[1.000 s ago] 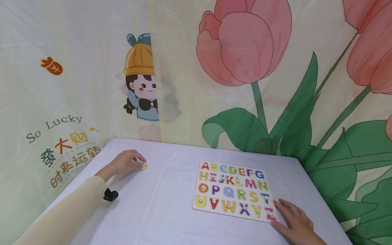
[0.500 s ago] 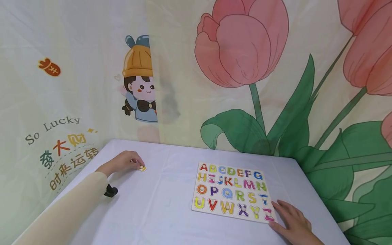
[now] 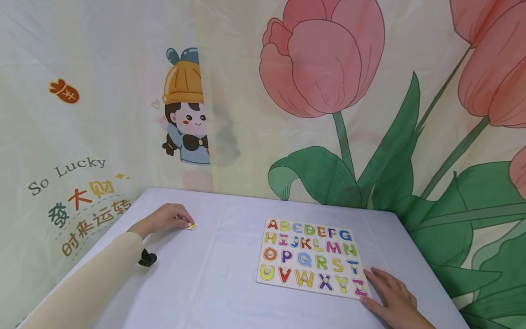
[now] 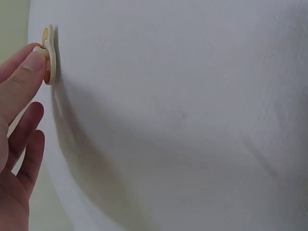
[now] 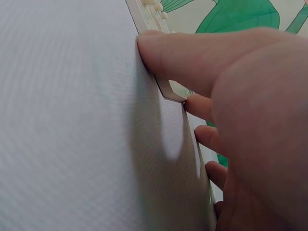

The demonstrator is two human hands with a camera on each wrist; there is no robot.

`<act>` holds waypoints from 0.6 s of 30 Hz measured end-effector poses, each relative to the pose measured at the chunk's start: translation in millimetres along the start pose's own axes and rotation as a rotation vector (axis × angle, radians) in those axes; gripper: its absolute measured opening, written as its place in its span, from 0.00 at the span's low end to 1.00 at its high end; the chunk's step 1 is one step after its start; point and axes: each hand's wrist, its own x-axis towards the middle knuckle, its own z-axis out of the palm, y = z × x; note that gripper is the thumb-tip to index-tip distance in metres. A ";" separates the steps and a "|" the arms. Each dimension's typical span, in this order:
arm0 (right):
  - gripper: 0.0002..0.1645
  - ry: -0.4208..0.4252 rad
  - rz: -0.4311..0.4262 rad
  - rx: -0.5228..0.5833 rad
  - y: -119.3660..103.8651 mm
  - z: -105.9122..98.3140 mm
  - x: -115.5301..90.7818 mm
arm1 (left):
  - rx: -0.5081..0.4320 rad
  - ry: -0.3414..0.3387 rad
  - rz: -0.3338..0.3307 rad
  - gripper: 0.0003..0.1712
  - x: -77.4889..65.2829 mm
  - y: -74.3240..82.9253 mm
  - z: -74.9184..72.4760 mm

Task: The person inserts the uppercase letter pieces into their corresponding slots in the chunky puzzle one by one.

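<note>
My left hand (image 3: pixel 166 218) is at the far left of the table, its thumb and a finger pinching a small yellow-orange wooden puzzle piece (image 4: pixel 52 65). The piece has a curvy outline and a pale edge, and the fingertips cover part of it. It is close over the white cloth, and its letter is partly hidden. On the right is a cream alphabet puzzle board (image 3: pixel 276 262) with colourful letters, many carrying knobs. At its near right corner rests my right hand (image 3: pixel 394 299), thumb at the front edge and fingertips by the right edge.
A white cloth (image 3: pixel 222 274) covers the table. Behind it hangs a curtain (image 3: pixel 242 91) printed with tulips and a cartoon child. A black device (image 3: pixel 148 258) sits under the left wrist.
The view has shifted slightly, so the board and both hands appear a little further left. The left hand keeps its pinch on the puzzle piece, and the right hand stays at the board's corner.
</note>
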 end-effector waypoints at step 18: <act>0.54 0.006 -0.013 -0.001 0.6 0.3 1.0 | 0.046 0.125 -0.042 0.05 45.3 107.4 40.2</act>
